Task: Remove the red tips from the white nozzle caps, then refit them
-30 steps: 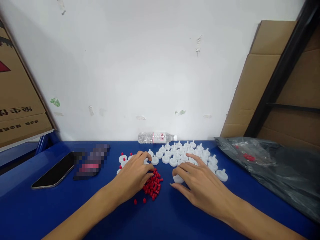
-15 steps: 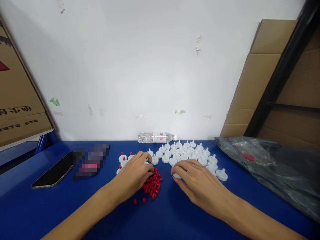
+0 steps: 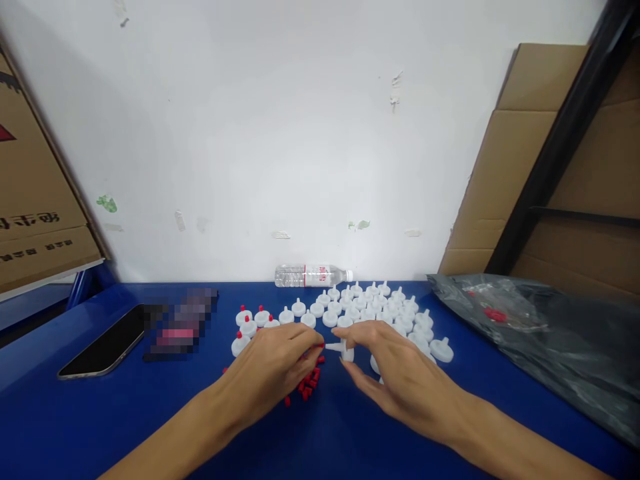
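Note:
My right hand grips a white nozzle cap between thumb and fingers, its spout lying sideways and pointing left. Facing that spout, my left hand pinches a small red tip cap, mostly covered by the fingertips. The red piece is at the spout's end; whether it sits on it I cannot tell. Under my left hand lies a pile of loose red tip caps. Several white nozzle caps with red tips stand left of it. Many bare white nozzle caps stand upright behind my right hand.
A water bottle lies along the white wall. On the left of the blue table are a phone and a dark, blurred-out packet. A grey plastic bag covers the right side, with a clear bag of red pieces on it.
My right hand has lifted a white nozzle cap and turned its spout left. My left hand has moved slightly right and down from the red pile, pinching a red tip cap. Both hands are now close together.

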{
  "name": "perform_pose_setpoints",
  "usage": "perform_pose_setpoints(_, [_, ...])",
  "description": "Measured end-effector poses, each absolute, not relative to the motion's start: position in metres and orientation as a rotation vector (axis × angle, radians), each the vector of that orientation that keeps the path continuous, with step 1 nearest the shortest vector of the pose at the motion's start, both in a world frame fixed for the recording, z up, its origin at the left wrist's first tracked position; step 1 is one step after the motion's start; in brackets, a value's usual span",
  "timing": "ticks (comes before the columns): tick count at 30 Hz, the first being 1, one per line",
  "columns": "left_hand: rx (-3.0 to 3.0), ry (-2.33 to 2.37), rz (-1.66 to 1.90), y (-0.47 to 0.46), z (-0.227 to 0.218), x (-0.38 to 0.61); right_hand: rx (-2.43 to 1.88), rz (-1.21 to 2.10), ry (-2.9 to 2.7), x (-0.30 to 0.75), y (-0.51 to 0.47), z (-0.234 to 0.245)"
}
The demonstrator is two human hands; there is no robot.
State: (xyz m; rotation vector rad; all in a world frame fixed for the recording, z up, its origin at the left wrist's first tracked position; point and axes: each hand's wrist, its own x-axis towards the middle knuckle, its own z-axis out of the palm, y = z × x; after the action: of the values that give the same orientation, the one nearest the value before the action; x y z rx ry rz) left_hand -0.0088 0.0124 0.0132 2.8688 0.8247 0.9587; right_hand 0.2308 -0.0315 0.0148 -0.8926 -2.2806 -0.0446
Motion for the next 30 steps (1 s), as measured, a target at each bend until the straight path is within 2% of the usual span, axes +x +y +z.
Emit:
perform_pose_setpoints(7, [2.868,0.823,0.915,0.010,0.017,-0.007,-0.839,-0.040,-2.302,0.230,-0.032,0.017])
perform_pose_setpoints(13, [2.889,0.780,1.070,0.008,0.019,-0.006,-0.760,-0.040,-2.312,0.233,-0.030,0.011])
perform_pose_setpoints(16, [2.941,0.846,0.994,0.004,0.021,-0.004,-0.789,-0.039,-2.298,0.234,-0.032,0.006])
perform_pose_setpoints(23, [2.700,0.765,1.014,-0.008,0.022,0.001,-0.727,-0.006,-2.283,0.232,-0.036,0.003])
perform_pose_setpoints(30, [2.684,0.741,1.196,-0.001,0.044,-0.007,-0.787,-0.200,-2.221,0.228,-0.032,0.027])
